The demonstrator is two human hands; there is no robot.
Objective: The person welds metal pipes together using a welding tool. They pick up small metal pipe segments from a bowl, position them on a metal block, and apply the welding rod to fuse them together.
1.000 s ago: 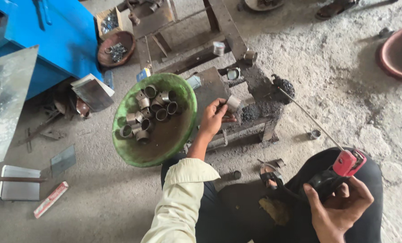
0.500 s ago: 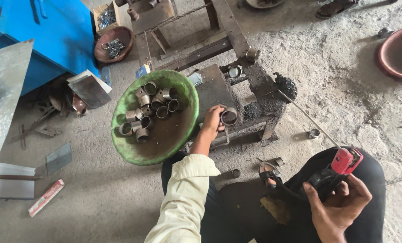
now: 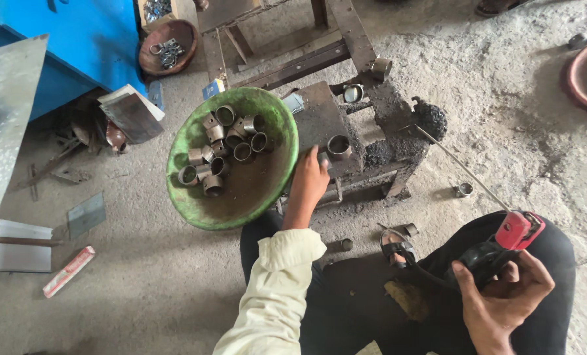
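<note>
A short metal ring point(image 3: 338, 146) stands on end, open side up, on the dark steel block point(image 3: 319, 118) of a low welding stand, and the left hand point(image 3: 308, 179) is the nearer one by far: its fingertips rest on the block's front edge, just beside the ring and slightly to its left, fingers loosely spread and holding nothing. The ring lies ahead of that hand and a little to the right, so its round axis points straight up toward the camera. The right hand point(image 3: 503, 299) sits well apart, low at the person's knee, closed around the black grip of a red-headed electrode holder point(image 3: 513, 235); the thin welding rod point(image 3: 461, 167) runs from it up and to the left, its long axis slanting toward a crusted lump point(image 3: 429, 117) at the block's right corner, not touching the ring. To the left of the block, a green bowl point(image 3: 195, 207) holds more rings of the same kind.
</note>
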